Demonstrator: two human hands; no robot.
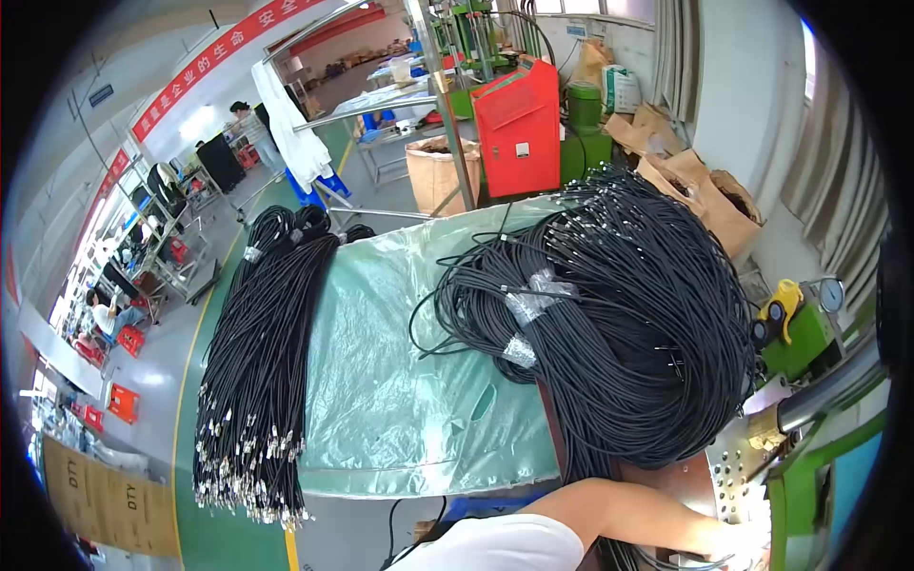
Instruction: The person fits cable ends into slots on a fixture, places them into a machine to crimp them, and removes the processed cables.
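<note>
My left arm, bare below a white sleeve, reaches along the bottom of the view to the right. At its end my left hand is washed out by bright light beside a metal plate with holes. Its fingers do not show, so whether it holds anything is hidden. Dark cables run under the forearm toward that hand. Just beyond the arm lies a big coiled heap of black cables, bound in places with clear wrap. My right hand is out of view.
A table under greenish plastic sheeting carries another bundle of black cables with metal ends hanging over its left side. Behind stand a red machine cabinet and paper sacks. Green machinery with a gauge borders the right.
</note>
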